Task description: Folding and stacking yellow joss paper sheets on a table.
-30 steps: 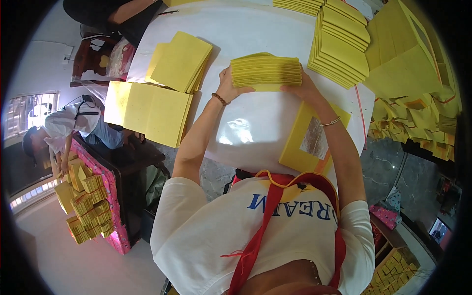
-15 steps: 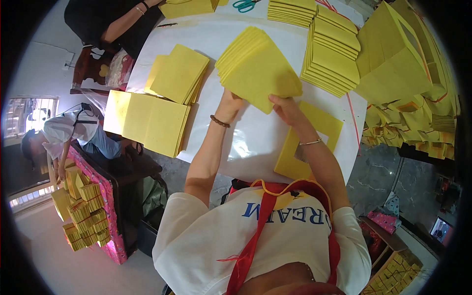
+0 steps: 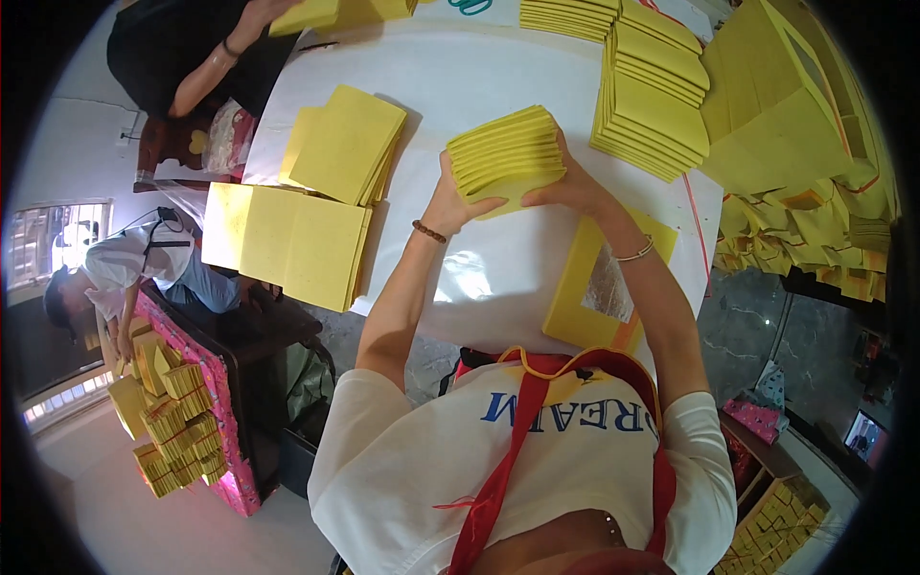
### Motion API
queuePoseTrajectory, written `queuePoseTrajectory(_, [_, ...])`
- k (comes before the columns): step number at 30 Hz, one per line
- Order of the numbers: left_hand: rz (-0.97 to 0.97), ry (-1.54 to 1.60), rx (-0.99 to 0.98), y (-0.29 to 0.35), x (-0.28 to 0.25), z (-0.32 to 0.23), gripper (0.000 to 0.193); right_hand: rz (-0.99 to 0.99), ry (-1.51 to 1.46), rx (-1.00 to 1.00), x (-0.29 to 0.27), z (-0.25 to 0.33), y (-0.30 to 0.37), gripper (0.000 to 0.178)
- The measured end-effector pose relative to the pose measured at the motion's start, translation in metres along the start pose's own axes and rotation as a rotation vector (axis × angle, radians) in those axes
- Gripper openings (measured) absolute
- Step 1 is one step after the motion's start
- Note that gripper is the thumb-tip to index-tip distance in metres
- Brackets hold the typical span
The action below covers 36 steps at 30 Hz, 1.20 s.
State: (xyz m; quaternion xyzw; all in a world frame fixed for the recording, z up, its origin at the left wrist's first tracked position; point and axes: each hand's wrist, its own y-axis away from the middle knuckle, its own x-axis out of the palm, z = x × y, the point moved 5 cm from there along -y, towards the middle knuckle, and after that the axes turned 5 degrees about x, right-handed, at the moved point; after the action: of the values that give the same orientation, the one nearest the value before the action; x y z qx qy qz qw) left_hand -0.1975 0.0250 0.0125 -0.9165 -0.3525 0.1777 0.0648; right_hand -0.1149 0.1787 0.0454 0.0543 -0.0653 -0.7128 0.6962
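Between my two hands is a stack of folded yellow paper (image 3: 506, 151), tipped so that its layered folded edges show from above. My left hand (image 3: 454, 199) grips its left side, with the thumb along the near face. On the right side my right hand (image 3: 575, 184) is wrapped round it, thumb also in front. The fingers behind the stack are hidden. Under my right forearm lies a flat yellow sheet (image 3: 567, 321) with a clear window panel (image 3: 609, 287). To the left are two piles of yellow paper, a farther one (image 3: 356, 144) and a nearer one (image 3: 305, 244).
Overlapping yellow stacks (image 3: 652, 96) stand at the table's far right, beside large yellow paper bags (image 3: 771, 105). Teal-handled scissors (image 3: 470, 5) lie at the far edge of the white table (image 3: 436, 72). Another person's arm (image 3: 216, 72) reaches in at upper left; a second person (image 3: 158, 254) handles yellow bundles.
The fanned stack has been gathered and tipped up, its edges now facing me. Both hands have moved from its near corners to its sides.
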Motion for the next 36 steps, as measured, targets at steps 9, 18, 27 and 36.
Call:
queuePoseTrajectory(9, [-0.238, 0.308, -0.091, -0.011, 0.015, -0.015, 0.069, -0.183, -0.177, -0.115, -0.008, -0.001, 0.003, 0.108])
queuePoseTrajectory(18, [-0.719, 1.237, -0.444, -0.022, 0.068, 0.012, 0.041, -0.784, -0.588, 0.162, 0.021, -0.045, 0.046, 0.106])
queuePoseTrajectory(27, [-0.638, 1.27, -0.491, -0.017, 0.073, 0.019, 0.061, -0.617, -0.576, 0.242, -0.032, -0.075, 0.014, 0.078])
queuePoseTrajectory(36, [-0.543, 0.308, -0.447, -0.026, 0.024, 0.034, 0.078, -0.553, -0.519, 0.305, -0.048, -0.084, -0.004, 0.058])
